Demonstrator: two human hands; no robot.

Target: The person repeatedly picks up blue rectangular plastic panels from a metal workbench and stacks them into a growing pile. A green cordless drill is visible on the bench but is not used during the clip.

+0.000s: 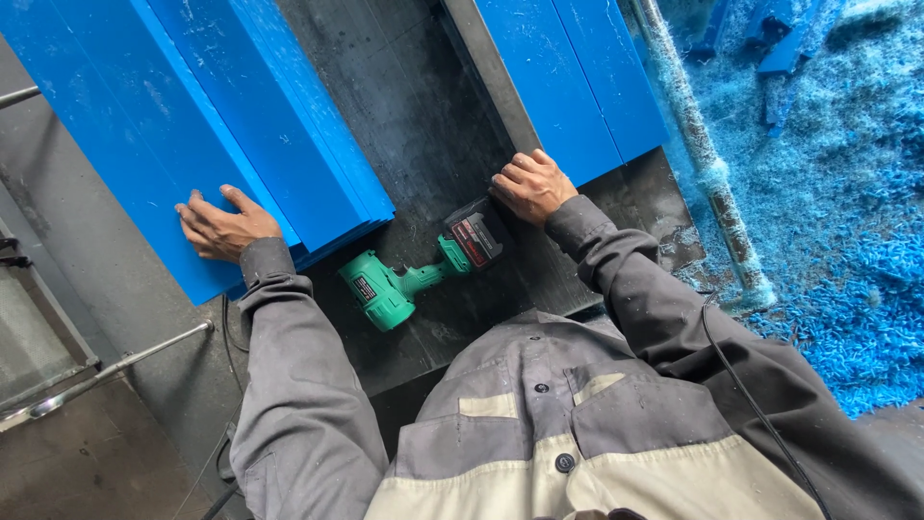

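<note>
My left hand (223, 226) lies flat on the near end of a stack of long blue plastic boards (192, 116), fingers spread, gripping nothing. My right hand (529, 185) rests with curled fingers on the near edge of a second pair of blue boards (577, 77) at the right. Between my hands, a green cordless drill (399, 282) with a black and red battery lies on its side on the dark worktop (423, 125). Neither hand touches the drill.
Blue plastic shavings (847, 241) cover the floor at the right, beside a dusty pipe (707, 164). A metal frame with a rod (106, 371) stands at the lower left. A black cable (760, 414) runs over my right sleeve.
</note>
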